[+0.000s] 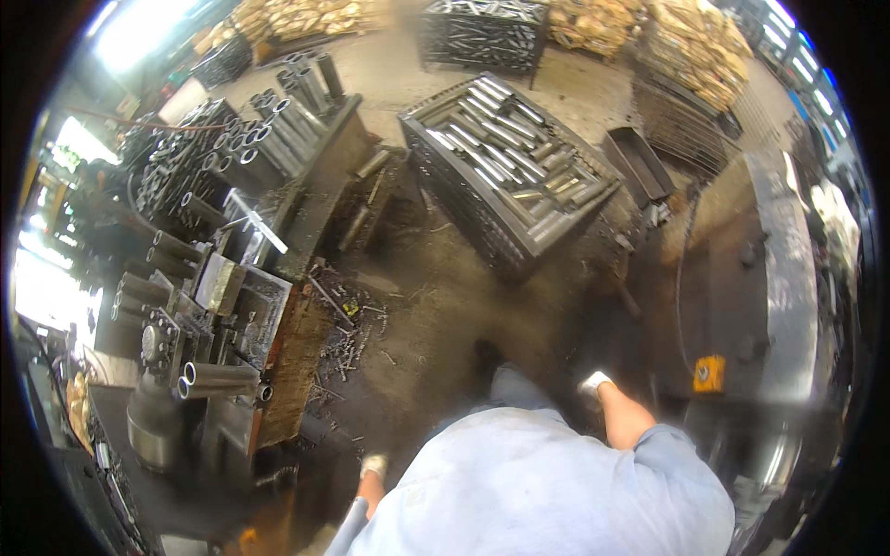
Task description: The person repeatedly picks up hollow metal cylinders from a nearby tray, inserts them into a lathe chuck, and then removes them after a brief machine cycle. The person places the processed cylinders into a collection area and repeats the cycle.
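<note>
My left hand (373,465), in a whitish glove, hangs low beside my body, near the lower middle of the view; its fingers are too small and blurred to read. My right hand (595,381), also in a pale glove, is held out on the other side over the dark floor, and whether it grips anything does not show. Ahead of me stands a metal crate (473,229) with many short steel tubes (497,132) lying in it. To the left is a machine with a metal block (220,283) and steel pipes (221,375) lying near its edge.
Upright pipes (278,139) crowd a bench at the upper left. Metal chips (354,340) litter the floor beside the machine. A narrow metal trough (638,167) lies right of the crate. Further right, a yellow box (708,374) with a cable is by a large metal machine or bench (789,278).
</note>
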The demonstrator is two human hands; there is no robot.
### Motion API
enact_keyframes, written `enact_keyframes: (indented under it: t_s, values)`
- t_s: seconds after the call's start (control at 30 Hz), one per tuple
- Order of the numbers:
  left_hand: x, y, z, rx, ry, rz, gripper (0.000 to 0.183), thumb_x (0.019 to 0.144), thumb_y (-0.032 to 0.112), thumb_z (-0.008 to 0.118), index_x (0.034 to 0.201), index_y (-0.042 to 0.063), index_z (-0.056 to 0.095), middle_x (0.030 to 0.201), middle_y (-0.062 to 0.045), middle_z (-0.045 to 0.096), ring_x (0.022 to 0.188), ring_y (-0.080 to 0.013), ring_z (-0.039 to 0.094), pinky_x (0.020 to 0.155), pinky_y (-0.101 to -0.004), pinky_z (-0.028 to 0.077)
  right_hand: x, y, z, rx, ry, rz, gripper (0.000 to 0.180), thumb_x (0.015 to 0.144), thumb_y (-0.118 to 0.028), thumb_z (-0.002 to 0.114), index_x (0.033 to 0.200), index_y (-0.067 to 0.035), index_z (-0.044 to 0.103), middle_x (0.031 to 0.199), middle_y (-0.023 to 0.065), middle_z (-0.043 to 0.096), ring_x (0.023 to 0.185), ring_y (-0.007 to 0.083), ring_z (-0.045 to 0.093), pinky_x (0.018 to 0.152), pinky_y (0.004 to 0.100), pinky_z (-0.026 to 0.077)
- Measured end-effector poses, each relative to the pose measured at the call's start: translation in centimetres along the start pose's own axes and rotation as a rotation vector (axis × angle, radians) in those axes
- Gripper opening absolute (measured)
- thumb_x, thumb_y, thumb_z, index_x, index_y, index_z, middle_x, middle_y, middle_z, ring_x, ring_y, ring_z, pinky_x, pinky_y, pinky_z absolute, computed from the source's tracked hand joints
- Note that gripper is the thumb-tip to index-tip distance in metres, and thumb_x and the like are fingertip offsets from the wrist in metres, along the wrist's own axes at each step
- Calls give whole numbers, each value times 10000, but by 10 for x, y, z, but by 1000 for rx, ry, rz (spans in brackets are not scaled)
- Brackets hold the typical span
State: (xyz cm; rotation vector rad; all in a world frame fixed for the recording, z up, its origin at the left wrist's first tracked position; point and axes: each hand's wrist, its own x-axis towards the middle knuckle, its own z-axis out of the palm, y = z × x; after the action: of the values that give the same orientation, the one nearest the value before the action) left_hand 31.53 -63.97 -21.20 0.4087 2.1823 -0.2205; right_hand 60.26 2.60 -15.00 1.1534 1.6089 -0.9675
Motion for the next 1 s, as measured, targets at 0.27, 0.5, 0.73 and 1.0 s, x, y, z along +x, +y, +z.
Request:
enact_keyframes:
  t_s: [0.27, 0.5, 0.73, 1.0]
  values:
    - [-51, 87, -30, -669, 124, -220, 536, 999, 488, 605, 1324, 83, 741, 1415, -216, 680, 1348, -389, 620, 1117, -451, 490, 67, -154, -122, 230, 14, -31, 320, 965, -263, 694, 1087, 27, 745, 1006, 195, 768, 812, 386, 788, 649, 522, 624]
    - [-115, 151, -180, -1062, 448, -358, 475, 972, 389, 684, 1304, 52, 727, 1301, -207, 740, 1265, -358, 681, 1067, -412, 523, 143, -288, -141, -154, 137, -709, 247, 949, -182, 692, 1078, 12, 773, 904, 144, 767, 745, 284, 710, 653, 432, 567]
    - [-130, 105, -102, -1150, 317, -480, 542, 958, 463, 659, 1333, 77, 725, 1361, -220, 710, 1309, -393, 650, 1106, -438, 502, 151, -385, -78, -984, 256, -922, 311, 950, -255, 717, 1113, -4, 804, 984, 161, 810, 867, 259, 763, 805, 393, 581]
    - [-139, 12, 160, -519, -38, -297, 366, 1059, 304, 587, 1291, 72, 749, 1359, -211, 712, 1276, -372, 673, 1086, -465, 539, 51, -457, -24, -829, 228, -805, 400, 864, -345, 734, 1128, -56, 819, 1132, 219, 789, 1082, 363, 760, 949, 427, 586]
